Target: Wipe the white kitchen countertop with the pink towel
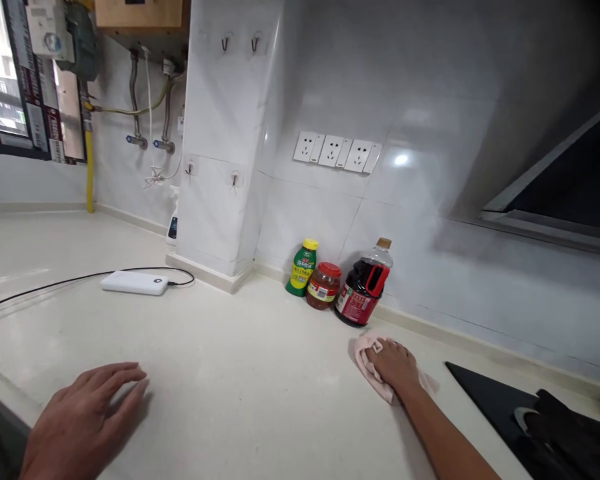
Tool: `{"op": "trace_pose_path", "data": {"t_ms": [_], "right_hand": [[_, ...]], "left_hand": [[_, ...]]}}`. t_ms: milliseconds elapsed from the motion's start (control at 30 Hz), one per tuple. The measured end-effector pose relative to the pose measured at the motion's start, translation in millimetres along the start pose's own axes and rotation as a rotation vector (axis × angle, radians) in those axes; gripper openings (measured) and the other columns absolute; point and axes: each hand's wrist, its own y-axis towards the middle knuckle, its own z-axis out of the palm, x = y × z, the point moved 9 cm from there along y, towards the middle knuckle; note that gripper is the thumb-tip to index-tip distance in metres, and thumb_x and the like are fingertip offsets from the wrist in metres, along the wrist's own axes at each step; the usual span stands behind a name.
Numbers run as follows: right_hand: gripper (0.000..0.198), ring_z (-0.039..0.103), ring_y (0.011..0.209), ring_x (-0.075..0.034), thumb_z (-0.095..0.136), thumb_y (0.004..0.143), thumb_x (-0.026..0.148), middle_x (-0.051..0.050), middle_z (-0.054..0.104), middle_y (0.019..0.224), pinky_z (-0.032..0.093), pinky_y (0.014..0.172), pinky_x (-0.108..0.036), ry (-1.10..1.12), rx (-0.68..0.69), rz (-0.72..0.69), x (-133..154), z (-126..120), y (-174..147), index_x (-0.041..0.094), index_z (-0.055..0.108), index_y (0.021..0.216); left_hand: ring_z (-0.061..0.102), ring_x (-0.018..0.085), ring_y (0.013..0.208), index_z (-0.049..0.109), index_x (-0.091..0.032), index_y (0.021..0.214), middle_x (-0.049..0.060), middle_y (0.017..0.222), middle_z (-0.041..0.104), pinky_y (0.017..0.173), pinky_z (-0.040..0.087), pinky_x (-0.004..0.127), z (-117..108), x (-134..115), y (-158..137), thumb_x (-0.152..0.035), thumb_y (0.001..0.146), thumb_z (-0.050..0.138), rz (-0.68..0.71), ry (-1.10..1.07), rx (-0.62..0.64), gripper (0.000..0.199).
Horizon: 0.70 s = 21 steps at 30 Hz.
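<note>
My right hand (393,362) presses a pale pink cloth (367,367) onto the white countertop (240,380), its fingers curled over the bunched fabric. Just behind the cloth stands a big bottle of dark sauce (363,283) with a red handle. Beside that bottle are a red-lidded jar (323,287) and a green squeeze bottle (303,268) with a yellow cap. At the lower left, my left hand (93,417) rests near the counter's front edge, fingers loosely bent, thumb apart, holding nothing.
A white power bank (135,283) with a black cable lies on the left. A spray bottle (173,217) stands behind the wall column (220,220). To the right is a black cooktop (490,400), under a dark range hood (570,193). Sockets (335,152) line the wall.
</note>
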Motion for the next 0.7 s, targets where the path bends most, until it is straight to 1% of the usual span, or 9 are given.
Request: {"op": "trace_pose_path", "data": {"t_ms": [100,233,300,400,467,533,700], "right_hand": [[0.034,0.052,0.129,-0.033,0.047,0.092,0.033,-0.015,0.064,0.132,0.036,0.108,-0.046,0.019,0.005,-0.031,29,1,16,0.021,0.072,0.111],[0.038,0.052,0.130,-0.034,0.047,0.093,0.038,-0.017,0.064,0.134,0.036,0.109,-0.046,0.051,-0.004,-0.053,59,-1,23,0.018,0.069,0.116],[0.044,0.050,0.133,-0.034,0.047,0.093,0.039,-0.018,0.060,0.139,0.034,0.111,-0.045,0.070,-0.012,-0.071,74,-3,25,0.014,0.066,0.124],[0.057,0.045,0.137,-0.033,0.043,0.094,0.040,-0.019,0.053,0.147,0.031,0.115,-0.044,0.105,-0.031,-0.087,99,-5,33,0.007,0.055,0.138],[0.060,0.044,0.139,-0.032,0.040,0.095,0.040,-0.018,0.050,0.150,0.030,0.116,-0.044,0.135,-0.041,-0.112,122,-6,44,0.005,0.050,0.143],[0.060,0.042,0.140,-0.031,0.040,0.095,0.040,-0.016,0.050,0.151,0.029,0.116,-0.044,0.169,-0.045,-0.160,151,-7,58,0.006,0.050,0.144],[0.056,0.039,0.142,-0.027,0.042,0.098,0.038,-0.013,0.048,0.154,0.026,0.118,-0.041,0.257,-0.039,-0.295,219,-12,104,0.009,0.049,0.145]], "left_hand": [[0.065,0.032,0.116,0.079,-0.036,0.101,0.003,0.120,0.075,0.094,0.051,0.048,-1,1,-1,-0.056,0.087,0.043,-0.006,0.012,-0.028,0.044],[0.067,0.031,0.112,0.080,-0.038,0.099,0.002,0.120,0.075,0.090,0.053,0.047,-1,1,-4,-0.057,0.086,0.045,0.006,-0.013,-0.044,0.041],[0.067,0.030,0.112,0.079,-0.038,0.100,0.001,0.120,0.075,0.090,0.052,0.046,-1,1,-6,-0.057,0.087,0.045,0.006,-0.018,-0.054,0.042],[0.068,0.030,0.109,0.079,-0.039,0.100,0.001,0.119,0.075,0.088,0.053,0.045,0,0,-8,-0.059,0.088,0.045,0.003,-0.022,-0.065,0.042],[0.069,0.030,0.106,0.079,-0.040,0.099,0.002,0.118,0.076,0.087,0.054,0.046,0,0,-10,-0.060,0.087,0.046,0.003,-0.032,-0.079,0.041],[0.069,0.030,0.104,0.079,-0.041,0.098,0.002,0.117,0.076,0.086,0.054,0.047,-1,-1,-12,-0.060,0.087,0.046,0.004,-0.041,-0.096,0.040],[0.071,0.029,0.100,0.078,-0.044,0.098,0.002,0.113,0.077,0.082,0.056,0.046,-9,-8,-16,-0.055,0.088,0.047,0.047,-0.050,-0.164,0.034]]}}
